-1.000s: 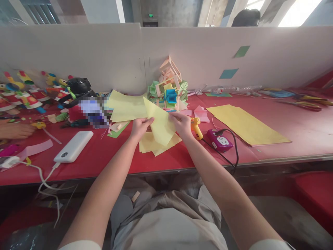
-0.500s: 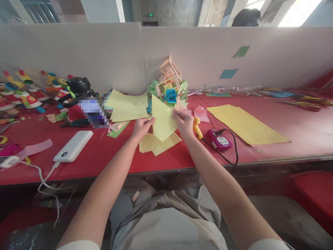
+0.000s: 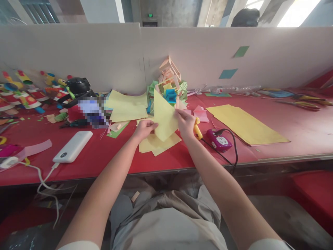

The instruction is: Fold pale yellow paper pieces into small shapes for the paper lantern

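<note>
A pale yellow paper sheet [image 3: 164, 119] is held up, tilted, between my two hands. My left hand [image 3: 146, 129] pinches its left edge. On the right edge, the thumb and fingers of my right hand [image 3: 185, 121] are closed. Under the held sheet, more pale yellow sheets [image 3: 159, 147] lie on the red table [image 3: 109, 156]. Behind it stands a cluster of folded paper shapes [image 3: 170, 95] in blue, green and peach. A larger pale yellow sheet [image 3: 127, 107] lies to the left of the cluster.
A white power bank [image 3: 73, 146] with a cable lies at left. On the right are a yellow glue gun [image 3: 197, 129], a purple power socket [image 3: 219, 140], darker yellow sheets [image 3: 247, 125] and scissors [image 3: 303, 105]. A grey partition [image 3: 104, 55] stands behind, with a person's head beyond.
The held sheet has shifted slightly to the right and its upper corner has risen. Both hands have moved a little to the right with it.
</note>
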`<act>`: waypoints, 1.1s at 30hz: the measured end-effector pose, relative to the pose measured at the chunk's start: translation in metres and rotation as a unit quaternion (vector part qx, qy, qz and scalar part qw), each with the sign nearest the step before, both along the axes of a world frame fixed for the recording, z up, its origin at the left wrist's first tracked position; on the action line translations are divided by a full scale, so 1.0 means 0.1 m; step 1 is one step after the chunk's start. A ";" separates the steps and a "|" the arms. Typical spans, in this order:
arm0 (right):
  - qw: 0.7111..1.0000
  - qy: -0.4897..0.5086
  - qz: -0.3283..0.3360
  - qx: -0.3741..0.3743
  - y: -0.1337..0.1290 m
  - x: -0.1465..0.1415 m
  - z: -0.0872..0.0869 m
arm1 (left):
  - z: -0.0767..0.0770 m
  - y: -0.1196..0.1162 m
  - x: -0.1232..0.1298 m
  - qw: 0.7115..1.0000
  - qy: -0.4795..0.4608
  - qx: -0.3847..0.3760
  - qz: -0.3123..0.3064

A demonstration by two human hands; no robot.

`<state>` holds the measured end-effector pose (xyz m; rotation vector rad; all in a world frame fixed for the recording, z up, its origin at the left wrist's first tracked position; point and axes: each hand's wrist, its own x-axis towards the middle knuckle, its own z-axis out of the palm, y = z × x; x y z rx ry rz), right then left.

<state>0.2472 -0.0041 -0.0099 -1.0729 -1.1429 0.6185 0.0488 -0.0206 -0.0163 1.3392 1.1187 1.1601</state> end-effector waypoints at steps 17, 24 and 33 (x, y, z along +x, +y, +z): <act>1.000 -0.010 0.014 0.010 0.01 -0.02 -0.03 | 0.03 -0.01 -0.06 1.000 0.023 -0.008 -0.014; 0.999 0.006 0.053 -0.005 -0.03 -0.07 -0.01 | -0.03 0.09 -0.13 0.996 0.007 0.041 0.080; 0.979 0.011 0.200 -0.032 -0.03 -0.12 -0.03 | -0.07 0.19 -0.28 0.973 0.094 0.117 0.175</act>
